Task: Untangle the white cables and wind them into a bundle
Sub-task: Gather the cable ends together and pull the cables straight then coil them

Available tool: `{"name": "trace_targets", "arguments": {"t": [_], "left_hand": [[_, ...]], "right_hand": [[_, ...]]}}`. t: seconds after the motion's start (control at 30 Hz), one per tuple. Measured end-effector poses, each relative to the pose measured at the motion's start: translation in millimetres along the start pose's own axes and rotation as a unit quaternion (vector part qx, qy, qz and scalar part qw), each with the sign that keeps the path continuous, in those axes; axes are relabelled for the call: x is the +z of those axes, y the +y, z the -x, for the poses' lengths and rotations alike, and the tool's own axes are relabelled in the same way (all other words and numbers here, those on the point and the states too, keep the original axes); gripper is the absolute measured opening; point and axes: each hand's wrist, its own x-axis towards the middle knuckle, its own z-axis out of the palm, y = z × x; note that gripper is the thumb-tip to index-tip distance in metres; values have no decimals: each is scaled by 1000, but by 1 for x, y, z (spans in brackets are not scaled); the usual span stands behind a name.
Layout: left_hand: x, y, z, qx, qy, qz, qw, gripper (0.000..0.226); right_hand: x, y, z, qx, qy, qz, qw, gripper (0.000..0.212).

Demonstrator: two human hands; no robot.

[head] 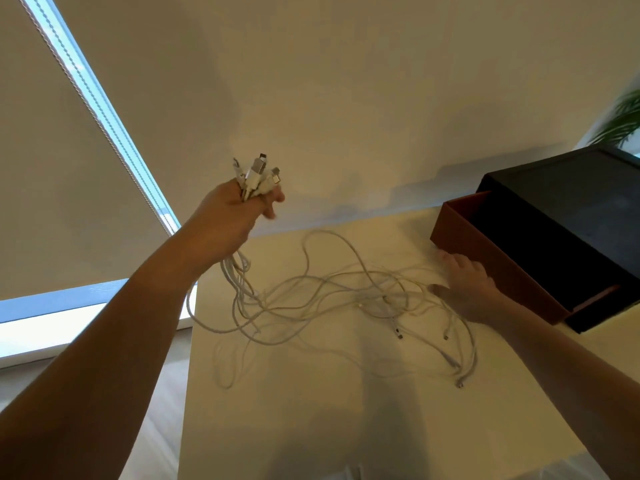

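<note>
My left hand (231, 216) is raised above the table's left edge and grips several white cable ends, whose plugs (258, 174) stick up out of my fist. From the fist the white cables (325, 299) hang down and spread in tangled loops over the pale table (311, 410). Loose plug ends (400, 336) lie at the right of the tangle. My right hand (464, 289) lies flat with straight fingers on the cables at the tangle's right side, beside the box.
A brown open box (491, 271) with a black lid or tray (568, 209) over it stands at the table's back right, touching my right hand's side. A wall rises behind the table. A window with blinds is at the left, a plant at the far right.
</note>
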Motion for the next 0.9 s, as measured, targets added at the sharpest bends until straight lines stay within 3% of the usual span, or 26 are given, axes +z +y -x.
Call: {"name": "trace_targets", "arguments": {"t": [0.13,0.3,0.37,0.4,0.47,0.57,0.9], "left_hand": [[17,6,6,-28,-4,125,992,38],[32,18,15,-19,-31,252,967,42],[36,23,20,-14,-28,285,958,44],[37,25,22,-14,-20,296,955,46],[38,28,26,-13,-1,299,954,47],[35,29,31,0,7,278,960,46],[4,41,27,28,59,323,944,43]], "right_hand": [[-18,-67,32,-203,47,-117,971,76],[-31,-156,65,-360,-9,-256,897,89],[-33,-179,70,-387,-15,-331,861,72],[-35,-188,72,-392,-13,-359,847,55],[-32,-201,73,-392,-2,-358,847,14],[-28,-208,70,-383,-15,-332,862,30],[-12,-178,47,-310,-59,-225,922,23]]}}
